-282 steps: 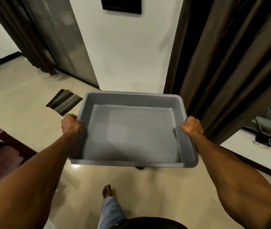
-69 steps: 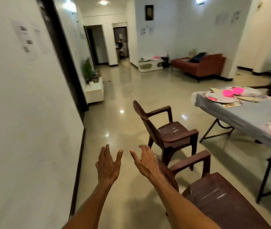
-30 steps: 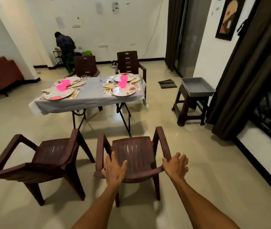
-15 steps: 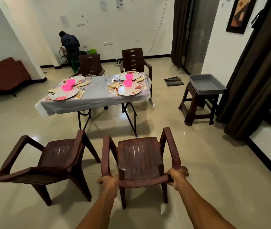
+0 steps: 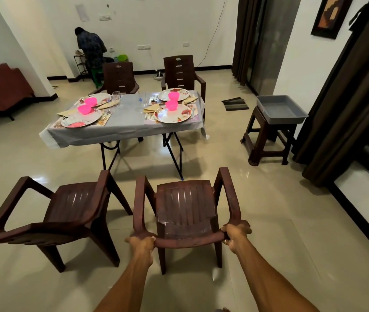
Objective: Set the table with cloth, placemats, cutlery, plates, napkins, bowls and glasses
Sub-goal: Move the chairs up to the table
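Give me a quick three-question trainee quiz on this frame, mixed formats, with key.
1. True or false: both hands grip the top rail of the nearer chair.
2. How many pink bowls are on the table?
3. The grey tub rests on: A) the floor B) a stool C) the table.

Key: 1 true: left hand, right hand. 2 four. 3 B.

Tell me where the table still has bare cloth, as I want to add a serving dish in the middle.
The tablecloth is bare in the strip between the left plates and the right plates, widest near the front edge. Farther back that strip holds glasses. Both ends are crowded with plates, pink bowls, napkins and cutlery.
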